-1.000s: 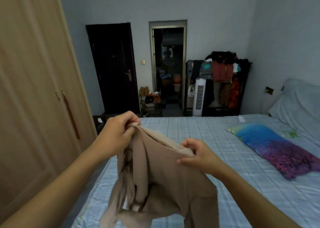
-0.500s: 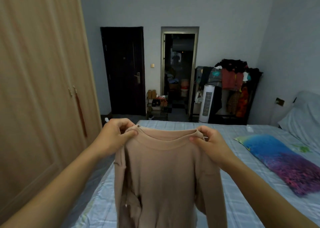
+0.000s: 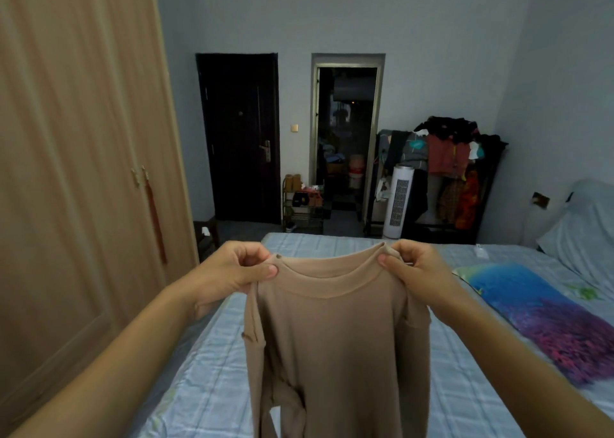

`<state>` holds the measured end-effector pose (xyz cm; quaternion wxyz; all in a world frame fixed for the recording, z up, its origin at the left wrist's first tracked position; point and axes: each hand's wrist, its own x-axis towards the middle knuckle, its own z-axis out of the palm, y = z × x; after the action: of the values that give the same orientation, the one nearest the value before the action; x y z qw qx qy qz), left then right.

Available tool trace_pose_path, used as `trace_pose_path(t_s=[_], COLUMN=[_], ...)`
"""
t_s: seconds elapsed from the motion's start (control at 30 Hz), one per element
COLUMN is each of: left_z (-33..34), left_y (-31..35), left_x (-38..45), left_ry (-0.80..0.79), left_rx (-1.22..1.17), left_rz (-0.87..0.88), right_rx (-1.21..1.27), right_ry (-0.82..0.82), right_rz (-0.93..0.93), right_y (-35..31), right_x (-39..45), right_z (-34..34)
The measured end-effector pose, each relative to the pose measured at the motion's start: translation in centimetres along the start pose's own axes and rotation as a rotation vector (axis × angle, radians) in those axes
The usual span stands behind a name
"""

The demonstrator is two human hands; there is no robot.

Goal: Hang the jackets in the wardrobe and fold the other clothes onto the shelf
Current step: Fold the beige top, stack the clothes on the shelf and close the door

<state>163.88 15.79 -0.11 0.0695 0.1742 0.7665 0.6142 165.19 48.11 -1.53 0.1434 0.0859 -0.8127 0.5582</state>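
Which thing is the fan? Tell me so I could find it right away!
Look at the far wall, past the foot of the bed. Right of the open doorway stands a rack piled with clothes. The fan is the tall white tower at its left end, the only white, slotted thing among dark and coloured garments.

You see a dim, bluish room with soft, flat light. The wardrobe (image 3: 76, 185) bows at the wide-angle edge. Detail is grainy.
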Motion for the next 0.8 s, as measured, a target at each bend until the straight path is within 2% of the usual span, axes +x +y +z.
trace_pose_path(t_s=[0.1, 0.23, 0.33, 0.6, 0.73, 0.8], left_z=[1.4, 3.5, 5.6, 11.3, 11.6, 11.6], left_y=[-0.8, -1.3, -1.2, -1.1, -0.8, -0.3], left_x=[0.3, 2.6, 3.8, 2.6, 2.1, 1.8], left_ry=[0.003, 0.297, 0.431, 0.428, 0.475, 0.43], left_rx=[-0.163, -0.166, -0.063, 0.009, -0.029, -0.09], left_rz=[-0.101, -0.221, -0.184, 0.059, 0.093, 0.065], right_rx=[-0.048, -0.13, -0.132, 0.136, 0.231, 0.247], right_ry=[0.026, 0.119, 0.149, 0.054, -0.009, -0.07], right_rz=[0.042, 0.138, 0.222, 0.08, 0.039, 0.023], right_y=[0.6, 1.9, 2.2, 0.2, -0.3, -0.4], right_x=[0.2, 1.7, 2.7, -0.6, -0.9, -1.0], right_z=[0.6, 1.8, 3.6, 7.9, 7.9, 7.7])
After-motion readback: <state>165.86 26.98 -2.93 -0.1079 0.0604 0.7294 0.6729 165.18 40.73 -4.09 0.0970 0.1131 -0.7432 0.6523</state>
